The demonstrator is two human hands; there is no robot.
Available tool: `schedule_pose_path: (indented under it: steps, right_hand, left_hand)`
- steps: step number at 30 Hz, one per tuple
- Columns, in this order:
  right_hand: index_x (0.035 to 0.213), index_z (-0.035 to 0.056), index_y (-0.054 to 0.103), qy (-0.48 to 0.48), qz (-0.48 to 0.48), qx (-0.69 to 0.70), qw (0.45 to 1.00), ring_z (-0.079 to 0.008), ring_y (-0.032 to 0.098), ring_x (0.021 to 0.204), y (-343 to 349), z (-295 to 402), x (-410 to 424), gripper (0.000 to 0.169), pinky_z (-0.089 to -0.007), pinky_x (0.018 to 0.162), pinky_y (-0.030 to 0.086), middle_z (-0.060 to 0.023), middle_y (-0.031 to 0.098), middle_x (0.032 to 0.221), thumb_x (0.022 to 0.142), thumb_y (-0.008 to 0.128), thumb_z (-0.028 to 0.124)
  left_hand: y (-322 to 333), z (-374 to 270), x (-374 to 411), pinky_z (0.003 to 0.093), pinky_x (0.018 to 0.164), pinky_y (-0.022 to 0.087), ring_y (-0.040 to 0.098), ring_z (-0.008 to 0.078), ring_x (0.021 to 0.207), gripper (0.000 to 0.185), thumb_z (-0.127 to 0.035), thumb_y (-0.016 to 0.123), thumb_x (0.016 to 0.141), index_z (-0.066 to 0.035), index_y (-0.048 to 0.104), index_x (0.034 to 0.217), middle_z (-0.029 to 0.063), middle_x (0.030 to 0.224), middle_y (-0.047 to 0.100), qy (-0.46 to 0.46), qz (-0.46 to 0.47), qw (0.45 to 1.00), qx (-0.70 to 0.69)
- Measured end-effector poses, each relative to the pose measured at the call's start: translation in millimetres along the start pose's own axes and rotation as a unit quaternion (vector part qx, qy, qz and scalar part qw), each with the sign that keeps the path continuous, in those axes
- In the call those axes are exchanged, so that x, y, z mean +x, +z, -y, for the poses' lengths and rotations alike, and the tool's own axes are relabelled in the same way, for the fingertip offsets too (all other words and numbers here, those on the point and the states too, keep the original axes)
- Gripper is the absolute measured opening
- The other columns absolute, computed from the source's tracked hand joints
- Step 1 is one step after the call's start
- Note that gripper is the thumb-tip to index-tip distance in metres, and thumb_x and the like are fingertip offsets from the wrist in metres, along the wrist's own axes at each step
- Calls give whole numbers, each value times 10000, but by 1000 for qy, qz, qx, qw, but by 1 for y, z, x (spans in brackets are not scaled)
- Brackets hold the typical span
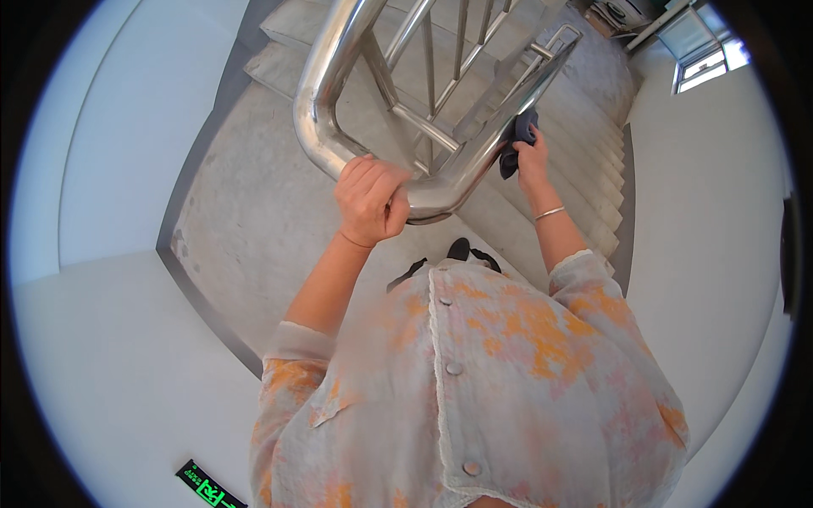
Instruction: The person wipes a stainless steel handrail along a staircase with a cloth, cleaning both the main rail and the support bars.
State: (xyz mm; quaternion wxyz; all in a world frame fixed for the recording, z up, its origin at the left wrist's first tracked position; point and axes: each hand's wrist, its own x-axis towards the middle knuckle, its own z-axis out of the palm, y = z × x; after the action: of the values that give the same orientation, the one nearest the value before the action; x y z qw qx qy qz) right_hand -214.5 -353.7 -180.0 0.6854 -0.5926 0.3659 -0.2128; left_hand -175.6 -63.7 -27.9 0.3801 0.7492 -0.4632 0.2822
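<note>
My left hand (373, 198) is closed around the polished metal handrail (317, 120) near the bend at the stair landing. On the right, my right hand (532, 155) grips a dark blue-grey cloth (526, 127) against the outer side of the rail's sloping part. The cloth is bunched, and one end hangs below my fingers. Metal balusters (429, 70) stand inside the rail. How far the cloth wraps around the rail is hidden.
Concrete steps (565, 190) run down along the right wall, and others rise at the upper left. My dark shoe (458, 249) is on the landing (254, 190). Cardboard and other items (613, 18) lie at the top right, near a window (702, 71). A green lit sign (209, 487) is at the lower left.
</note>
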Motion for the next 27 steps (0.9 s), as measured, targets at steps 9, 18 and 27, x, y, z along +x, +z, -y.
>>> schedule_pose_path:
  steps: [9,18,27]
  right_hand:
    - [1342,25,409,112,45,47,992,-248,600,903,32,-58,-65,611,-354,755,500,-123,595,1010,746,465,-103]
    - [1075,36,517,110,23,264,958,-221,600,883,87,-101,-89,306,-350,610,513,-90,590,976,777,558,-20]
    - [1040,43,518,-53,154,20,986,-222,585,860,100,-72,-99,271,-352,594,506,-87,568,952,775,559,3]
  left_hand:
    - [-2,0,-3,388,716,462,576,269,653,163,-25,533,621,-41,621,757,97,717,613,2,15,1000,-6]
    - [0,1,-5,395,716,474,582,266,654,169,-43,542,620,-52,633,763,91,707,617,14,1,1000,-15]
    - [13,5,-17,388,659,460,563,273,681,250,-51,569,539,-104,621,777,57,701,580,4,-89,995,-52]
